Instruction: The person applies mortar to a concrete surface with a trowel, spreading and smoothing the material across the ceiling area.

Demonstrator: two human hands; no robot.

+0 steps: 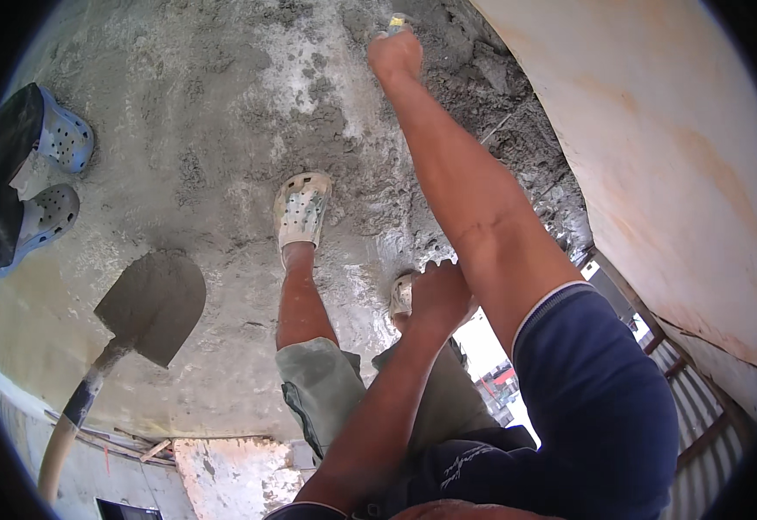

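My right hand reaches out to the wet grey cement floor, closed round a small grey tool with a yellow patch; the rest of the tool is hidden. Near my bent legs, partly behind my right forearm, is my left hand, its fingers curled; what they grip, if anything, is hidden. My left foot in a white perforated clog stands on the cement, and my other clog shows beside my left hand.
At the left are a co-worker's feet in blue-grey clogs and a shovel with a wooden handle. A pale wall or panel rises at the right, above corrugated metal. Rough, lumpy cement lies along the wall's edge.
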